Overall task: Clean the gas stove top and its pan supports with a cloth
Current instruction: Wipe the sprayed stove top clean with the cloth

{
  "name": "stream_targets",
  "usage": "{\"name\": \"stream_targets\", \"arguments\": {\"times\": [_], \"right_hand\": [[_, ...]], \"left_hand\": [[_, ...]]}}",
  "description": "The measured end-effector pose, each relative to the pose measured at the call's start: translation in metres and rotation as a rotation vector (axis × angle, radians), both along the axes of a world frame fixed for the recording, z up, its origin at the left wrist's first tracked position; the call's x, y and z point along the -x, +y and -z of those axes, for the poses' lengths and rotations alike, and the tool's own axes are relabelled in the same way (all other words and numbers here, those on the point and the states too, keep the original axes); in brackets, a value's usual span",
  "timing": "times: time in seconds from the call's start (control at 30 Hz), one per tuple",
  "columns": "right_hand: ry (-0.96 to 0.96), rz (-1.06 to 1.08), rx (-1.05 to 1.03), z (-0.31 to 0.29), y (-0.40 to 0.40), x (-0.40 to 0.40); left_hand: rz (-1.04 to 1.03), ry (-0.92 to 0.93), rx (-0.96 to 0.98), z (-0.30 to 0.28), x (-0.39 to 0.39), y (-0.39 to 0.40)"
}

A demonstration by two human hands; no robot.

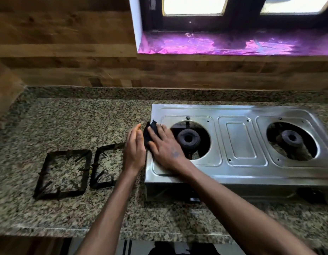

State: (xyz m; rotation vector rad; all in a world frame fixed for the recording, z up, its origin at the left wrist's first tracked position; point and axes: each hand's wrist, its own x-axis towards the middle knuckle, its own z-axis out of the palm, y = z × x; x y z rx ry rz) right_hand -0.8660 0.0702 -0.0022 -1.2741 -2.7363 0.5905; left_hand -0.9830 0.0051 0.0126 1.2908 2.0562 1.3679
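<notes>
A two-burner steel gas stove [240, 173] sits on the granite counter [67, 122], its burners bare. My right hand [165, 146] lies flat, fingers straight, pressing a dark cloth [150, 133] onto the stove's left edge. My left hand [134, 150] stands edge-on against the stove's left side with fingers straight, next to the cloth. Two black pan supports lie on the counter to the left: one [62, 172] in full view, the other [104, 166] partly hidden by my left forearm.
A wood-panelled wall rises behind the counter. A window sill covered in shiny purple foil [233, 43] runs above the stove. The counter's front edge [104, 234] is near my body. Bare granite stretches left and behind the supports.
</notes>
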Motion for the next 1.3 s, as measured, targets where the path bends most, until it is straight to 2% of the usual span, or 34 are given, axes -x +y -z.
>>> {"name": "stream_targets", "arguments": {"times": [0.13, 0.27, 0.33, 0.4, 0.53, 0.7, 0.77, 0.93, 1.0, 1.1, 1.2, 1.3], "right_hand": [[-0.022, -0.13, -0.077, 0.004, -0.047, -0.07], [-0.083, -0.026, -0.151, -0.001, -0.059, -0.139], [-0.108, 0.03, -0.161, -0.004, -0.06, -0.166], [-0.111, 0.097, -0.148, -0.005, -0.061, -0.191], [-0.132, 0.288, -0.129, -0.004, -0.05, -0.223], [-0.299, 0.538, -0.1, 0.001, 0.005, -0.216], [-0.319, 0.504, -0.083, 0.001, 0.018, -0.202], [-0.264, 0.184, -0.102, -0.005, -0.004, -0.216], [-0.289, 0.214, -0.1, -0.006, -0.011, -0.24], [-0.348, 0.382, -0.085, -0.003, 0.015, -0.257], [-0.332, 0.52, -0.07, 0.0, 0.052, -0.239], [-0.27, 0.523, -0.018, -0.001, 0.065, -0.212]], "left_hand": [[0.112, 0.123, 0.088, 0.012, -0.013, 0.016], [0.202, 0.468, 0.344, 0.028, -0.037, 0.023], [0.168, 0.641, 0.4, 0.03, -0.048, 0.021], [0.153, 0.716, 0.42, 0.031, -0.053, 0.019], [0.193, 0.668, 0.435, 0.029, -0.049, 0.02], [0.184, 0.68, 0.447, 0.028, -0.051, 0.019], [0.189, 0.674, 0.451, 0.028, -0.052, 0.019], [0.186, 0.667, 0.437, 0.029, -0.049, 0.018], [0.184, 0.668, 0.43, 0.029, -0.05, 0.018], [0.177, 0.671, 0.434, 0.029, -0.05, 0.018], [0.18, 0.666, 0.441, 0.028, -0.052, 0.018], [0.179, 0.673, 0.447, 0.027, -0.052, 0.019]]}}
